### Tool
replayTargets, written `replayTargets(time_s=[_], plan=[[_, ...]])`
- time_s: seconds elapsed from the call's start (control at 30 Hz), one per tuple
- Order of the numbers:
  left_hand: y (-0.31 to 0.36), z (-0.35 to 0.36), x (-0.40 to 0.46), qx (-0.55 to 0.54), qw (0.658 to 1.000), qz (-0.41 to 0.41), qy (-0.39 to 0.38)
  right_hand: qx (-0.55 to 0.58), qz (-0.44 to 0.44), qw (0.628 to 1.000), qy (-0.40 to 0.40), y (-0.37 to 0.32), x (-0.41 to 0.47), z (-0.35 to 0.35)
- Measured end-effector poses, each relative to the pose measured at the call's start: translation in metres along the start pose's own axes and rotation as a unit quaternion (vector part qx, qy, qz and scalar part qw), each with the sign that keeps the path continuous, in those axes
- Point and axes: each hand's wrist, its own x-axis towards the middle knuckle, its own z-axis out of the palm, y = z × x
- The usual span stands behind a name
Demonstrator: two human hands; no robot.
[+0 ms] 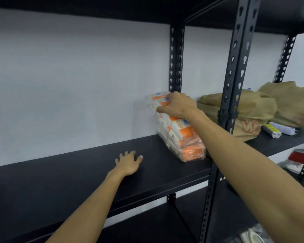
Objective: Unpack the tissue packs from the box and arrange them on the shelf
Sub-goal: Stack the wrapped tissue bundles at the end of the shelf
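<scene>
Here, your right hand's fingers are curling over the upper end of the tissue pack, gripping it from above while the thumb side is reaching toward the wall. The right hand is steadying the pack as it is standing on end at the right end of the shelf, leaning back close to the rear upright. Your left hand is resting flat on the bare shelf board, fingers spread and holding nothing. The pack is likely handling as light and soft: a clear, glossy wrap over many small orange-and-white packets, so it is probably yielding under pressure and sliding a little; holding it across the top or by both ends looks safest. Beyond the front upright, brown paper bags are sitting on the neighbouring shelf, against a pale wall.
</scene>
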Motion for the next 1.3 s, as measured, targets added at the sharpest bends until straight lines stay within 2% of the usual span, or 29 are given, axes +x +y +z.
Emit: replayTargets(time_s=[0.17, 0.43, 0.67, 1.03, 1.17, 1.3], plan=[[0.01, 0.028, 0.002, 0.068, 0.997, -0.031, 0.032, -0.013, 0.01, 1.0, -0.017, 0.028, 0.035, -0.002], [0.011, 0.032, 0.008, 0.102, 0.993, -0.038, 0.046, -0.013, 0.025, 0.998, -0.052, 0.046, 0.086, 0.019], [0.013, 0.034, 0.009, 0.108, 0.992, -0.039, 0.051, -0.035, 0.02, 0.993, -0.115, 0.058, 0.105, 0.055], [0.014, 0.032, 0.007, 0.105, 0.992, -0.041, 0.053, -0.06, 0.005, 0.99, -0.126, 0.061, 0.11, 0.063], [0.014, 0.031, 0.006, 0.101, 0.993, -0.041, 0.049, -0.103, -0.032, 0.982, -0.155, 0.053, 0.105, 0.065], [0.013, 0.031, 0.005, 0.099, 0.993, -0.038, 0.049, -0.088, -0.024, 0.983, -0.16, 0.05, 0.105, 0.067]])
